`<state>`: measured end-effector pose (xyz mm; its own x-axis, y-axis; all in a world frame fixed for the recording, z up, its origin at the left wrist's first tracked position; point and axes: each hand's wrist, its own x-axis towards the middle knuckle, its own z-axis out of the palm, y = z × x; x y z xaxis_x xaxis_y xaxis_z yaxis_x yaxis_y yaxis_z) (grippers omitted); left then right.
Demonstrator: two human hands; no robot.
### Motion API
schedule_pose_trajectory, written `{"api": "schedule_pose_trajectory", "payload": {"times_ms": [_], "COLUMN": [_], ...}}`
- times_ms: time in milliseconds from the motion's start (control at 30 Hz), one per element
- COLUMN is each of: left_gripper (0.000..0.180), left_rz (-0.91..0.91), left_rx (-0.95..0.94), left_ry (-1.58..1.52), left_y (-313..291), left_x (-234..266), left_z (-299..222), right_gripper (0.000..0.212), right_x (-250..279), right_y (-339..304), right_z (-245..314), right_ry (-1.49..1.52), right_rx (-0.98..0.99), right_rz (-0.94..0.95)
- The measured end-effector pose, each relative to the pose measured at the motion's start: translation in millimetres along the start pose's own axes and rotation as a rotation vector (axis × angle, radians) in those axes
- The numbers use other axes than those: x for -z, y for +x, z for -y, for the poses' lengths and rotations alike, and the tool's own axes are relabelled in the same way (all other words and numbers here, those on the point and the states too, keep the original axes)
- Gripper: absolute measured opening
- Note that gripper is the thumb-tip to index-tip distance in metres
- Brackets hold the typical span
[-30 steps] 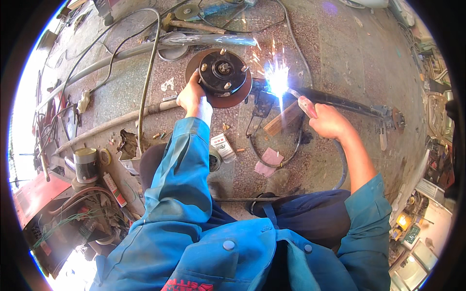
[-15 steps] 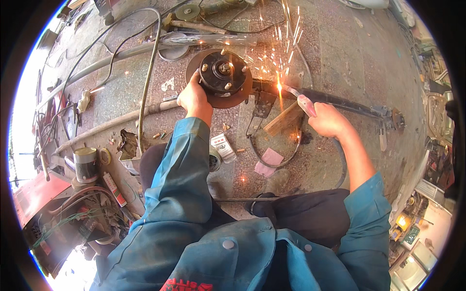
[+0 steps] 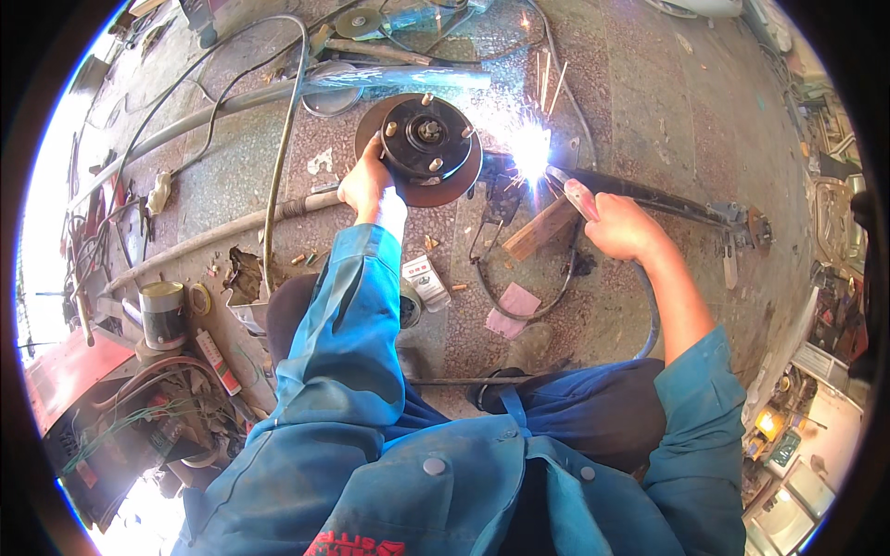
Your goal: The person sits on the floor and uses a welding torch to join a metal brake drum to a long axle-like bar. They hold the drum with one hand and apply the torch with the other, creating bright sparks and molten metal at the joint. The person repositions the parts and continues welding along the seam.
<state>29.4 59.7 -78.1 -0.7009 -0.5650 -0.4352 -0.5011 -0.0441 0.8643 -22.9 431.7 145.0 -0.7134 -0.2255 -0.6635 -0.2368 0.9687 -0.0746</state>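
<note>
Torch (image 3: 582,198) nudged left, right hand (image 3: 623,227) gripping it | left hand (image 3: 368,181) holding hub (image 3: 429,139) | wooden block (image 3: 540,229), pink sheet (image 3: 513,304) nearby

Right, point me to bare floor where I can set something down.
The widest bare floor lies beyond the black axle beam, right of the cable. A smaller patch lies between the right forearm and the right-edge clutter. Crowded: around the wheel hub, with pipe, hammer and angle grinder beyond.
</note>
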Motion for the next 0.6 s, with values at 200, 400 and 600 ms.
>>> {"api": "schedule_pose_trajectory", "payload": {"times_ms": [200, 400, 600], "left_gripper": [0.045, 0.044, 0.044], "left_rz": [-0.005, -0.003, -0.003], "left_rx": [-0.066, -0.065, -0.077], "left_ry": [0.408, 0.354, 0.045], "left_y": [-9.6, -19.9, 23.2], "left_x": [13.1, 0.6, 1.9], "left_z": [-11.7, -23.2, 31.4], "right_gripper": [0.037, 0.037, 0.037], "right_x": [4.0, 3.4, 4.7], "right_y": [-1.7, -4.8, -4.6], "right_z": [9.9, 4.5, 11.1], "right_ry": [-0.002, -0.009, -0.013], "right_rx": [0.003, -0.031, -0.032], "right_rz": [-0.006, -0.001, 0.017]}}
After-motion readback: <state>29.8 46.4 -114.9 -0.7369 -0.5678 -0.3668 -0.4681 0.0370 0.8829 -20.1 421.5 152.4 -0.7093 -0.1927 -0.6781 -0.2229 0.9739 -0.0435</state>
